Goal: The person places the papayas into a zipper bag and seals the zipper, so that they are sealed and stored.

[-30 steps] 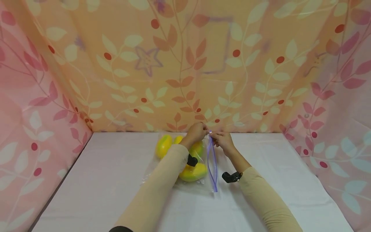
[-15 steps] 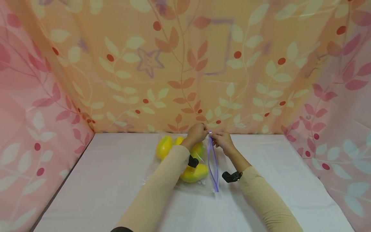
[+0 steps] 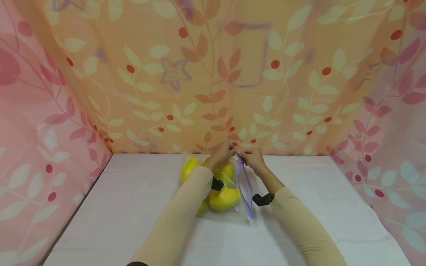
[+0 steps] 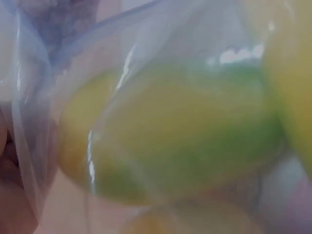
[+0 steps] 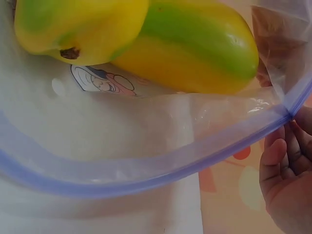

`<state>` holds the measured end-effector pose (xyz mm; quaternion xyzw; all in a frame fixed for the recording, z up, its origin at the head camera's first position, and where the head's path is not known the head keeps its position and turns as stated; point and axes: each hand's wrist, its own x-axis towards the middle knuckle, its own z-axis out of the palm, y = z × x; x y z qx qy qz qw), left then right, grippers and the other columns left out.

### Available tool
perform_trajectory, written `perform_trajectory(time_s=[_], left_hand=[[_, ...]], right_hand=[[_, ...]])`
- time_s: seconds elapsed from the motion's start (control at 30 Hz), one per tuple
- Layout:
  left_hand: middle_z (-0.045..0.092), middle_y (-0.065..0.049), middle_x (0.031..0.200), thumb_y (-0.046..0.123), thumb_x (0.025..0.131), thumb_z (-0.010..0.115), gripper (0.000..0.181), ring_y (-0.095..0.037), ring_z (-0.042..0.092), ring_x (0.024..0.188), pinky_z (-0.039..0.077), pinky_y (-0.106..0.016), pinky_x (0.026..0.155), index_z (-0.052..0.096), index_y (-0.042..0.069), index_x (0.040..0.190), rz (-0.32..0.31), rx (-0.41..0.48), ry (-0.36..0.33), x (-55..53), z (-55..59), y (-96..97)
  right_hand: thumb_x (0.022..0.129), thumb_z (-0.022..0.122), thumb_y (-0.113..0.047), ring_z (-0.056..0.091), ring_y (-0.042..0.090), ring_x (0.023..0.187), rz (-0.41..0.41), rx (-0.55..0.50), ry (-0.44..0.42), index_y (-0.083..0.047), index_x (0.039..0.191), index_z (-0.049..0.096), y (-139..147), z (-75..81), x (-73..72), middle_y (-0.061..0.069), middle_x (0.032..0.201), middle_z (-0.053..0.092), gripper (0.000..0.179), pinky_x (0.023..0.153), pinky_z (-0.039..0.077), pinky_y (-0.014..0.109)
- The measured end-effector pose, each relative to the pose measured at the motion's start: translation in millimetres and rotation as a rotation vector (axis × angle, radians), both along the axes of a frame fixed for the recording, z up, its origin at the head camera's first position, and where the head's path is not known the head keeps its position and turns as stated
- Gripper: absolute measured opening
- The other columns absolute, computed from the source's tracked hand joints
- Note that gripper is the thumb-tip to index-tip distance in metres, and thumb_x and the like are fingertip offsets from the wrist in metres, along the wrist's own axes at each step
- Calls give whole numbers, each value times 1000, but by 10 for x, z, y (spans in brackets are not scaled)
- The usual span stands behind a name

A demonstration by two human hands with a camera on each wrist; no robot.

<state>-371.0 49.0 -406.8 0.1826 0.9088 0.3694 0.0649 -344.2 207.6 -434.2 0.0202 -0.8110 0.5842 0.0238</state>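
A clear zip bag [image 3: 186, 192] with a purple zip strip [image 3: 249, 199] lies on the table, its mouth facing right. Inside are several yellow-green mangoes [image 3: 223, 199]; two mangoes [image 5: 195, 46] show large in the right wrist view, and another mango [image 4: 165, 136] fills the left wrist view behind the plastic. My left hand [image 3: 222, 153] pinches the bag's far corner, its forearm crossing over the fruit. Close beside it, my right hand [image 3: 254, 160] pinches the strip's far end between thumb and fingers. Toward the near end, the strip's two lips stand apart.
A white cloth covers the table [image 3: 133, 221]. Leaf-patterned curtains [image 3: 213, 74] rise behind and on both sides, the back one close behind my hands. Black wrist cameras sit on both wrists, the right camera [image 3: 263, 199] just right of the strip.
Both hands have shifted slightly left along with the strip's far end, still at the far corner. The left forearm has moved left, so more of the near fruit shows.
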Motion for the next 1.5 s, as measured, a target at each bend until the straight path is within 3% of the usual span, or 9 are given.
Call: perform_trajectory(time_s=[0.13, 0.43, 0.63, 0.7, 0.93, 1.07, 1.27, 1.37, 1.5], left_hand=[[50, 3, 69, 21, 98, 58, 24, -10, 43, 60, 34, -18, 53, 70, 4, 87, -5, -24, 19, -9, -2, -23], [50, -2, 68, 13, 98, 55, 24, -14, 43, 61, 33, -20, 55, 70, 1, 84, -17, -121, 187, 47, -5, 42], [65, -9, 87, 16, 99, 56, 23, -12, 46, 67, 37, -18, 59, 73, 1, 97, -70, 1, 67, 39, -23, 10], [64, -6, 83, 17, 99, 56, 23, -11, 45, 65, 37, -18, 58, 73, 2, 99, -78, 35, 29, 28, -17, -10], [42, 1, 64, 15, 98, 57, 23, -11, 39, 58, 30, -19, 52, 71, 3, 84, -58, 8, 139, 49, -33, 10], [49, 2, 68, 18, 98, 58, 25, -11, 41, 60, 33, -18, 53, 71, 4, 83, -37, 20, 108, 52, -58, 27], [68, -9, 84, 18, 97, 60, 23, -10, 49, 67, 40, -18, 60, 75, 1, 93, -36, 99, 36, 13, -2, 12], [68, -7, 82, 16, 96, 62, 20, -9, 49, 67, 39, -15, 59, 75, 1, 91, -37, 90, 86, -7, 24, 18], [47, 0, 62, 11, 95, 60, 22, -10, 40, 57, 31, -16, 51, 71, -1, 81, -24, 17, 190, 7, 10, 54]], right_hand=[[92, 68, -21, 46, 7, 53, -31, 10, 1, 6, 86, 70, -39, -15, 1, -5, 56, 53, 28, 49, 39, 19], [90, 70, -17, 54, 11, 54, -79, -59, 39, 9, 93, 73, -85, -82, 37, -3, 58, 59, 27, 53, 48, 22], [90, 70, -22, 51, 13, 56, -42, 2, 71, 8, 83, 70, 18, -104, 65, 6, 60, 59, 31, 53, 42, 20], [91, 69, -22, 52, 16, 58, -12, 10, 74, 9, 83, 70, 45, -111, 48, 9, 62, 60, 32, 53, 43, 20], [92, 68, -17, 55, 13, 57, 54, 29, 89, 13, 93, 72, 55, -74, 39, 0, 61, 63, 30, 55, 45, 19], [92, 67, -14, 55, 11, 58, 74, 36, 76, 13, 96, 71, 89, -81, 22, -4, 62, 62, 28, 56, 45, 19], [93, 65, -13, 53, 14, 64, 107, 74, 93, 12, 91, 69, 114, -21, -18, -5, 64, 59, 26, 58, 45, 21], [94, 64, -11, 54, 18, 64, 129, 87, 127, 12, 89, 69, 100, -2, -32, -1, 65, 60, 24, 56, 44, 21], [93, 64, -7, 54, 16, 59, 134, 37, 134, 16, 88, 68, 74, -40, -8, 5, 64, 59, 24, 54, 43, 20]])
